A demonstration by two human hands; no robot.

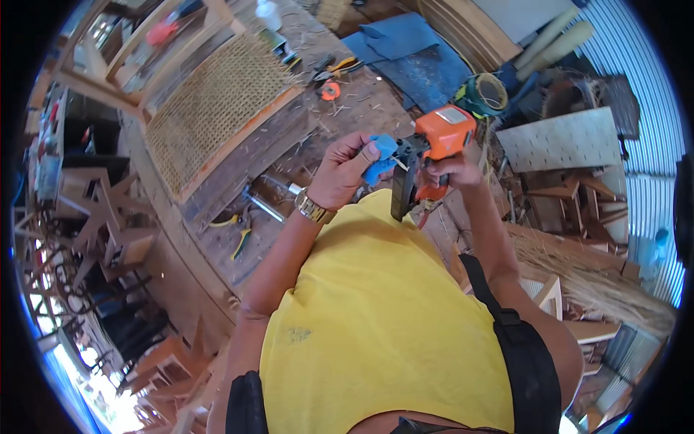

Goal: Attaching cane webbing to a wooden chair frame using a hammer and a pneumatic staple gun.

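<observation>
My right hand (461, 170) is wrapped around the handle of an orange-and-black staple gun (444, 134), held in front of my yellow shirt. Its dark magazine (402, 189) hangs down toward me. Between the fingers and thumb of my left hand (341, 168) is a crumpled blue cloth (382, 160), right at the nose of the staple gun. Whether cloth and nose touch, I cannot tell. Beyond my left hand, a wooden chair with a woven cane seat (220, 108) rests on the workbench (361, 108).
Pliers with yellow-and-green handles (242, 242) and a metal rod (266, 208) lie left of my left forearm. Farther off are an orange tape measure (330, 90), more pliers (341, 67), a white bottle (268, 14) and blue fabric (405, 54). Bundled fibre (600, 278) lies at right.
</observation>
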